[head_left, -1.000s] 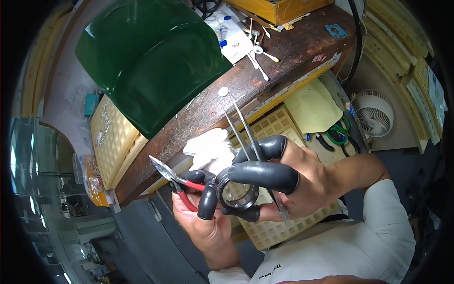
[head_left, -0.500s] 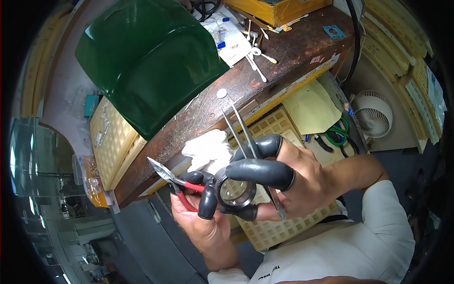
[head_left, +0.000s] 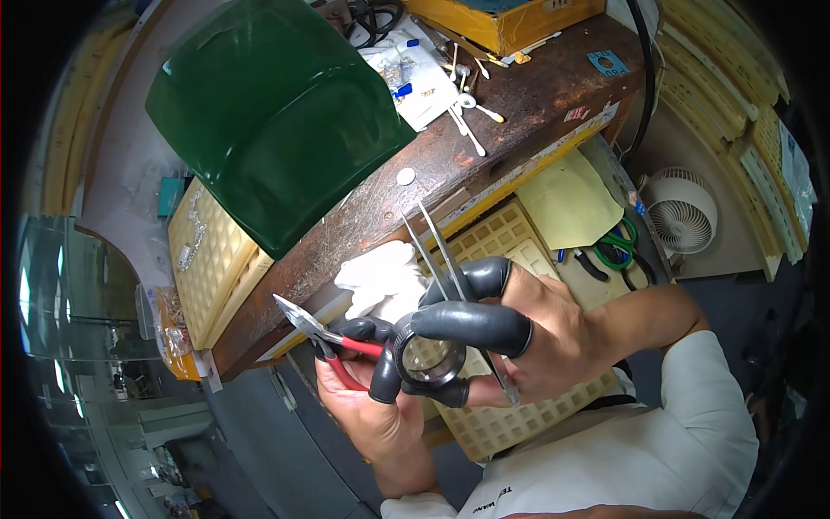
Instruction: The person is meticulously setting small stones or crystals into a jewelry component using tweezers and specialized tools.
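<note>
My left hand, black finger cots on its fingers, is closed round red-handled pliers whose metal jaws point up and left. In my right hand, also with black finger cots, are metal tweezers, their two tips apart and pointing away from me. A round loupe with a black rim sits between the hands, against the fingers of both; which hand bears it I cannot tell. Just beyond the tweezer tips, a small whitish disc lies on the worn wooden bench. A crumpled white cloth lies behind the loupe.
A glossy dark green cover stands at the far left. Cotton swabs and a plastic bag lie farther back. Below the bench edge are a cream gridded tray, yellow paper and green-handled pliers. A fan stands right.
The tweezer tips have drawn back toward me, farther from the disc. Both hands keep their hold.
</note>
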A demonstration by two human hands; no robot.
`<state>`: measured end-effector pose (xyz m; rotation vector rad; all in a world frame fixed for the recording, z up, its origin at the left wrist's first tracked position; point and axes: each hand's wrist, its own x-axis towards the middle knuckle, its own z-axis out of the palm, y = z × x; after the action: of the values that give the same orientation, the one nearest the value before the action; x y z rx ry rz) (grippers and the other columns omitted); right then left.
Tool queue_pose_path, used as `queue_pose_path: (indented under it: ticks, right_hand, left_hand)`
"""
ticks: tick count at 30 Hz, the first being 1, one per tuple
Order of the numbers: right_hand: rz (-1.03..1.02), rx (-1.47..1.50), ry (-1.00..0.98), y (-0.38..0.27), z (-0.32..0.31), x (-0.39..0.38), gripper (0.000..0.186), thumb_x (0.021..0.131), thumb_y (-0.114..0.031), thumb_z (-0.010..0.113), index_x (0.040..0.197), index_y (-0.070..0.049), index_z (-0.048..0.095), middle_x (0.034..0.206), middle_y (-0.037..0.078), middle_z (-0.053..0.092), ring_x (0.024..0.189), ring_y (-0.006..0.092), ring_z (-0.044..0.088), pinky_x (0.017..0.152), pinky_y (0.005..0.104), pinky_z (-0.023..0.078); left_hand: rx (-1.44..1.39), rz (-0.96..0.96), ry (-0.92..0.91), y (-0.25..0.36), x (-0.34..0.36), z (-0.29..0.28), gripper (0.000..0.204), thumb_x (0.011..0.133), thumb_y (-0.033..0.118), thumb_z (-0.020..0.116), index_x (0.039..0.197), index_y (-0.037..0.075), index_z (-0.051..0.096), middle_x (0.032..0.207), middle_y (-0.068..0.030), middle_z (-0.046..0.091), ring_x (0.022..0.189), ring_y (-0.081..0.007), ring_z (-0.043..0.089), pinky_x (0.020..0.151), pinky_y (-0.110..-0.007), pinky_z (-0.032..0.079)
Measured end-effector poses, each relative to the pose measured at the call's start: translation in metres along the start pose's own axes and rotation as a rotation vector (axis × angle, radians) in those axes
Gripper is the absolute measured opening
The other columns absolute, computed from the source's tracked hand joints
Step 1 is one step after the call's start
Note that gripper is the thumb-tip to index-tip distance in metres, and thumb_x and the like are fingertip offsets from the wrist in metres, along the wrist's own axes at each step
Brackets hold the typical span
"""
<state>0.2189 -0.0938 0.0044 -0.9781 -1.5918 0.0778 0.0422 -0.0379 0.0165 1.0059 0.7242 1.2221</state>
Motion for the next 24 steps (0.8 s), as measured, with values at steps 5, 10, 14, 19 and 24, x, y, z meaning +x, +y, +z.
queue_pose_path:
  ticks: [5,10,14,19,24]
  right_hand:
    - [-0.036,-0.025,0.008,0.0009,0.0026,-0.0041,0.07,0.068,-0.026,0.088,0.126,-0.001,0.057,0.113,0.017,0.062,0.094,0.0297,0.067,0.064,0.0348,0.057]
    - [-0.071,-0.03,0.022,0.0033,0.0046,-0.004,0.067,0.072,-0.028,0.085,0.126,-0.001,0.057,0.115,0.017,0.061,0.093,0.0302,0.067,0.062,0.0351,0.058]
    - [-0.076,-0.036,0.011,0.0033,0.0041,-0.0067,0.065,0.074,-0.028,0.083,0.126,0.0,0.057,0.118,0.019,0.06,0.092,0.0314,0.067,0.063,0.0364,0.059]
    - [-0.096,0.019,0.047,0.0032,0.0056,-0.0052,0.064,0.069,-0.02,0.082,0.125,-0.001,0.057,0.11,0.018,0.056,0.083,0.0311,0.065,0.06,0.0377,0.057]
    - [-0.101,0.019,0.044,0.0037,0.0069,-0.0084,0.066,0.071,-0.025,0.085,0.125,0.001,0.058,0.118,0.018,0.06,0.096,0.0329,0.067,0.066,0.0366,0.059]
  left_hand:
    - [0.003,-0.012,-0.011,0.0004,-0.0011,0.0001,0.044,0.076,-0.004,0.074,0.114,-0.001,0.053,0.103,-0.011,0.061,0.095,-0.0194,0.063,0.091,-0.034,0.052]
    - [-0.01,-0.019,-0.027,-0.0002,-0.0006,-0.0014,0.045,0.075,-0.004,0.074,0.115,-0.001,0.053,0.104,-0.0106,0.061,0.095,-0.0194,0.063,0.091,-0.034,0.052]
    - [0.004,-0.044,-0.024,-0.003,0.0006,-0.0072,0.044,0.076,-0.006,0.074,0.114,-0.001,0.053,0.105,-0.0108,0.061,0.096,-0.0192,0.063,0.09,-0.033,0.053]
    - [-0.026,-0.071,-0.005,-0.003,-0.0007,-0.0049,0.043,0.077,-0.01,0.072,0.114,-0.001,0.052,0.103,-0.0109,0.061,0.095,-0.0187,0.064,0.088,-0.032,0.054]
    - [-0.005,-0.043,0.018,-0.0032,-0.0011,-0.0007,0.045,0.076,-0.011,0.073,0.114,-0.001,0.051,0.1,-0.0112,0.062,0.091,-0.0197,0.066,0.086,-0.033,0.057]
